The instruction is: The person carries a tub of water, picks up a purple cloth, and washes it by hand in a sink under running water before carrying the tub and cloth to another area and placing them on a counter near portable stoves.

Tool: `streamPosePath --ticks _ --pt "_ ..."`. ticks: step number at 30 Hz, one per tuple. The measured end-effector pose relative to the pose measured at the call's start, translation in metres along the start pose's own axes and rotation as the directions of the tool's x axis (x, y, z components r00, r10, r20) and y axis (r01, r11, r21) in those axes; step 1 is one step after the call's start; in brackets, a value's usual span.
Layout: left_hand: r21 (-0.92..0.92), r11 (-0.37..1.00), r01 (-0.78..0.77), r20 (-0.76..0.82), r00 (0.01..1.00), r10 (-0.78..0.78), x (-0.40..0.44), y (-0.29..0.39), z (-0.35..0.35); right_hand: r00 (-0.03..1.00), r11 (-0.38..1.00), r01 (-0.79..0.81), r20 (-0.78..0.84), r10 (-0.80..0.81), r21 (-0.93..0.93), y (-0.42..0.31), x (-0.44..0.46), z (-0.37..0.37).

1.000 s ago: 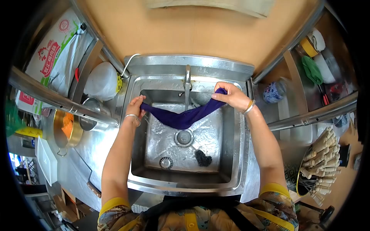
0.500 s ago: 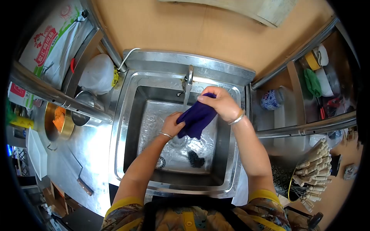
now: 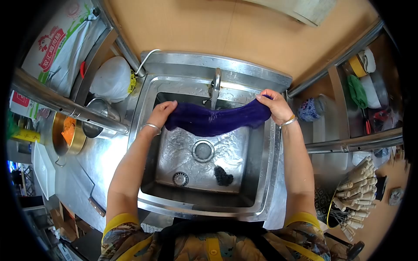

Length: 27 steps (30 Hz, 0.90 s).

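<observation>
Left hand (image 3: 161, 114) and right hand (image 3: 277, 107) grip opposite ends of the purple cloth (image 3: 213, 121), apparently spreading it beneath the faucet (image 3: 217, 78).

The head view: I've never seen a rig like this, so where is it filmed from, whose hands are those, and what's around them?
No machine here: a person wears the camera on their head, looking down at their own bare hands. The left hand and right hand hold a purple cloth stretched over a metal sink. Water runs from the tap. On the sink floor lie a dark scrubber and a round strainer.
</observation>
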State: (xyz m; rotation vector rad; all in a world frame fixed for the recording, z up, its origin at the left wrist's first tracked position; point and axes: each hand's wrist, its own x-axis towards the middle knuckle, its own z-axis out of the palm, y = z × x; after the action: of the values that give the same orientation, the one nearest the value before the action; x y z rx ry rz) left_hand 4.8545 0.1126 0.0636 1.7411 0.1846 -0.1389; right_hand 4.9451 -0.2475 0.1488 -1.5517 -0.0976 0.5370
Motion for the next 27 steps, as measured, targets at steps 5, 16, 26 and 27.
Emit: streamPosePath --ticks 5,16,26,27 --pt "-0.777 0.542 0.321 0.190 0.940 -0.285 -0.005 0.025 0.017 0.997 0.999 -0.016 -0.072 0.014 -0.030 0.032 0.014 -0.010" --pt "-0.271 0.962 -0.015 0.222 0.972 0.078 0.001 0.018 0.071 0.920 0.904 0.344 0.283 -0.271 -0.253 0.082 0.025 0.117" --pt "-0.168 0.983 0.075 0.072 0.995 -0.064 -0.030 -0.065 0.050 0.996 0.969 0.080 -0.055 -0.069 0.234 0.020 0.004 0.082" --pt "-0.189 0.978 0.088 -0.026 0.995 -0.094 -0.024 -0.068 0.043 0.999 0.967 0.041 -0.022 -0.037 0.250 0.026 0.008 0.071"
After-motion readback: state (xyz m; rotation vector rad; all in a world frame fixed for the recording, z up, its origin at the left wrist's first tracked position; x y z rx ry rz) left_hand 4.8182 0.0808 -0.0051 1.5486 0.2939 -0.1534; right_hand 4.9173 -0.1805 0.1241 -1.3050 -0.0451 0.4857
